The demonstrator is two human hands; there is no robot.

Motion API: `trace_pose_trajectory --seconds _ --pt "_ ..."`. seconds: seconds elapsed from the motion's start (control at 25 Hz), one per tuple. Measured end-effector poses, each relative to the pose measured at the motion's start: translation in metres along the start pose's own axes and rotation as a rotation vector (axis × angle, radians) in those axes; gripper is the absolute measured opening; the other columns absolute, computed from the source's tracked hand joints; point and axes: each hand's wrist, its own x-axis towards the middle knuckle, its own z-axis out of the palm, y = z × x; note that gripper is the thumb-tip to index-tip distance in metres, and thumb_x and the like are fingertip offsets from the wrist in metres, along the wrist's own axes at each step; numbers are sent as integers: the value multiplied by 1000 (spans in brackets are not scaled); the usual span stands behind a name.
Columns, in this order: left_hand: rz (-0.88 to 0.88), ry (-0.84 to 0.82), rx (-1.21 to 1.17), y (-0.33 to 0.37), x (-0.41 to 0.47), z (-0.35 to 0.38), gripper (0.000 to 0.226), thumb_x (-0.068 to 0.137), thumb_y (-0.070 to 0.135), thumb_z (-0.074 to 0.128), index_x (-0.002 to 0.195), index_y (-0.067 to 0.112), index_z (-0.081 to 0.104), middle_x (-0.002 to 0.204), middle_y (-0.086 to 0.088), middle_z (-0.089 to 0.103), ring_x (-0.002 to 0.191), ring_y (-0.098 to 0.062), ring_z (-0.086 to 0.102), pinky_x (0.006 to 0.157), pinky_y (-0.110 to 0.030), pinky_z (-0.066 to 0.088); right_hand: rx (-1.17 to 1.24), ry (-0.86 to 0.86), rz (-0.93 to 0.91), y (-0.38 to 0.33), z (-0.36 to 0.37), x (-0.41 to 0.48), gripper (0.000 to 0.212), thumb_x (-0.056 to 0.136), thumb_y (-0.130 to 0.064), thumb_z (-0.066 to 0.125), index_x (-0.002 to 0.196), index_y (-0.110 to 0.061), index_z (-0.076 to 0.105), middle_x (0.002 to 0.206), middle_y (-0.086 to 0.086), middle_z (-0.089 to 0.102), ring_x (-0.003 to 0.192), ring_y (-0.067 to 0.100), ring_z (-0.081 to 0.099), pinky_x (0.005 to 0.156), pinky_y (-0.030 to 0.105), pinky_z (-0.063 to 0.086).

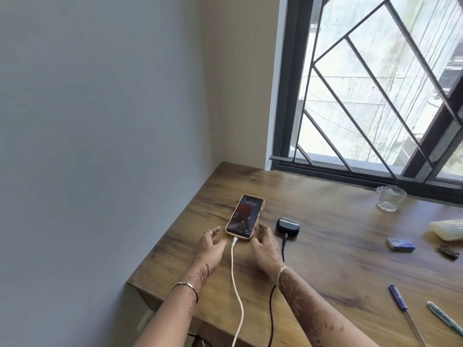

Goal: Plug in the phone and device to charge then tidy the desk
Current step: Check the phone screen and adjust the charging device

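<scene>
A phone (pixel 244 216) in a peach case lies face up on the wooden desk (pixel 325 221), its screen lit. A white cable (pixel 235 279) is plugged into its near end. To its right sits a small black earbud case (pixel 287 225) with a black cable (pixel 271 309) plugged into it. My left hand (pixel 210 246) hovers just left of the phone's near end, fingers relaxed and holding nothing. My right hand (pixel 265 246) lies at the phone's near right corner, fingertips touching the case.
A clear glass (pixel 390 198) stands by the window. At the right lie a pale plastic object (pixel 448 229), a blue packet (pixel 400 244), a small dark brown item (pixel 448 252) and two pens (pixel 400 304) (pixel 446 318). A wall runs along the desk's left edge.
</scene>
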Motion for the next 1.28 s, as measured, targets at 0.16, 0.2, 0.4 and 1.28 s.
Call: trace_pose_trajectory --seconds 0.16,0.2,0.4,1.28 --pt "-2 -64 55 14 32 8 48 90 19 59 136 15 47 136 0 54 124 -14 53 108 -28 39 37 21 39 -6 4 21 37 88 -26 52 125 -25 51 132 -1 57 127 20 48 109 37 36" --pt "-6 -84 66 17 40 11 49 91 20 58 137 14 45 138 -1 53 126 -16 51 109 -29 37 44 31 49 -6 6 24 36 87 -26 53 124 -25 52 131 -1 57 126 20 48 109 38 36" --pt "-64 -152 86 28 79 21 49 92 9 51 139 2 40 141 -10 50 131 -22 48 113 -31 33 89 137 97 -7 11 40 33 88 -18 52 121 -20 56 123 -1 62 120 17 54 107 29 38" --pt "-26 -207 -149 13 113 23 39 88 -12 51 126 -6 54 126 -16 60 111 -24 59 97 -25 47 405 355 140 -5 30 44 34 78 0 67 85 -32 59 92 -4 74 91 12 70 91 40 56"
